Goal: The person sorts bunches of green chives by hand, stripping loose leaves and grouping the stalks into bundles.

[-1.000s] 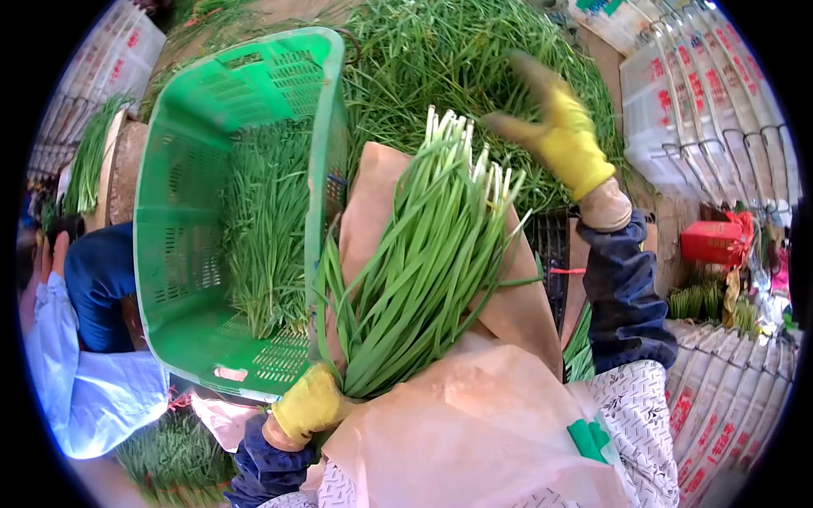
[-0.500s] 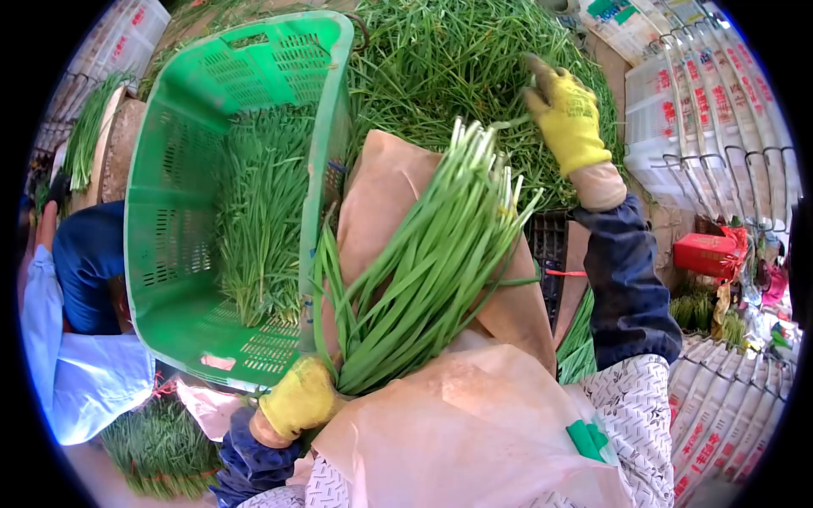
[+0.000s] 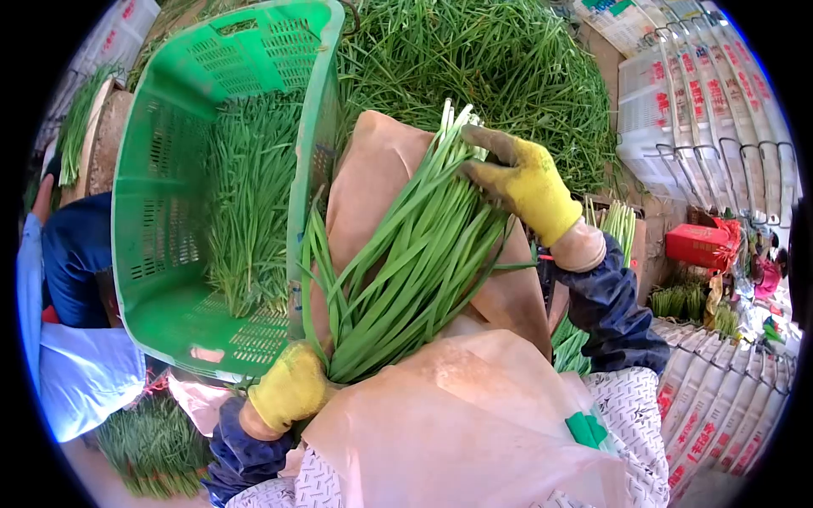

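Note:
A loose bunch of Chinese chives (image 3: 415,262) lies across my lap, white stem ends up and leaf tips toward me. My left hand (image 3: 292,388), in a yellow glove, is closed at the leaf tips, its fingers partly hidden behind them. At the white ends, my right hand (image 3: 527,182), in a yellow glove with dirty fingertips, has thumb and forefinger apart and touching the stems. Under the bunch is a brown sheet (image 3: 373,165), and a pale pinkish apron (image 3: 466,406) covers my legs.
A green crate (image 3: 135,229) holding chives stands at left. Behind the bunch rises a large heap of loose greens (image 3: 474,59). White crates (image 3: 652,110) and a red box (image 3: 699,245) are at right. Another person's blue-clad leg (image 3: 76,254) shows at far left.
My right hand has come back from over the heap, down and left to the stem ends of the chives. A thin strand near its fingers is gone. My left hand stays at the leaves.

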Demonstrator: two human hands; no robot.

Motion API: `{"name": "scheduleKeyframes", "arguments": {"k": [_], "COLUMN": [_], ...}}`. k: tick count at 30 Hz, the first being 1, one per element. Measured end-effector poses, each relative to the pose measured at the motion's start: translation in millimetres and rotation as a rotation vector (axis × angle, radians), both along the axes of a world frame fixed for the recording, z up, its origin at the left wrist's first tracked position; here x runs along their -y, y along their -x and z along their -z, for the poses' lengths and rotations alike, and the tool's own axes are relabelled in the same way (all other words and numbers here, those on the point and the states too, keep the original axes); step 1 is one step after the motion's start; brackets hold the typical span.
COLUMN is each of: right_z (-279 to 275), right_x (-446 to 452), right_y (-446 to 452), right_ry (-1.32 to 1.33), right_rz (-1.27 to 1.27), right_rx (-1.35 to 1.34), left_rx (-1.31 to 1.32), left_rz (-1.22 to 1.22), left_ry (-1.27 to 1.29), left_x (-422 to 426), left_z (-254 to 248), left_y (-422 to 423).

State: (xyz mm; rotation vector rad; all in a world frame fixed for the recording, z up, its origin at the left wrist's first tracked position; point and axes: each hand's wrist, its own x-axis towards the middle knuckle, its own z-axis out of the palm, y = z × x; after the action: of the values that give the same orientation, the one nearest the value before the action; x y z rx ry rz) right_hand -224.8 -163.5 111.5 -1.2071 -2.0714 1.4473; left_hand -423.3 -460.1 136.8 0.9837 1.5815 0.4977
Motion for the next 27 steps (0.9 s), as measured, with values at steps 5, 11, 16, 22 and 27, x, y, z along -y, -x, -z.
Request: {"name": "scheduleKeyframes", "arguments": {"k": [5, 11, 16, 22, 27], "right_z": [2.5, -15.1, -44.4, -26.5, -24.9], "right_x": [-14.9, -45.6, -58.2, -87.9, -176.3], "right_y": [3.4, 7.0, 11.2, -15.7, -90.5], "right_ry": [-0.706, -0.924, -1.059, -1.057, -0.573], "right_rz": [-0.402, -0.292, -0.161, -0.106, 0.471], "right_rx": [0.147, 0.095, -0.039, 0.018, 0.848], "left_rx": [-0.183, -0.200, -0.555, -0.716, -0.683], "left_rz": [0.093, -0.056, -0.017, 0.104, 0.123], "left_ry": [-0.113, -0.205, -0.291, -0.302, -0.250], "left_x": [13.9, -9.6, -30.2, -18.7, -9.4], "left_z": [4.7, -52.9, -70.9, -25.0, -19.4], "left_y": [1.7, 18.6, 13.6, 4.8, -7.3]}}
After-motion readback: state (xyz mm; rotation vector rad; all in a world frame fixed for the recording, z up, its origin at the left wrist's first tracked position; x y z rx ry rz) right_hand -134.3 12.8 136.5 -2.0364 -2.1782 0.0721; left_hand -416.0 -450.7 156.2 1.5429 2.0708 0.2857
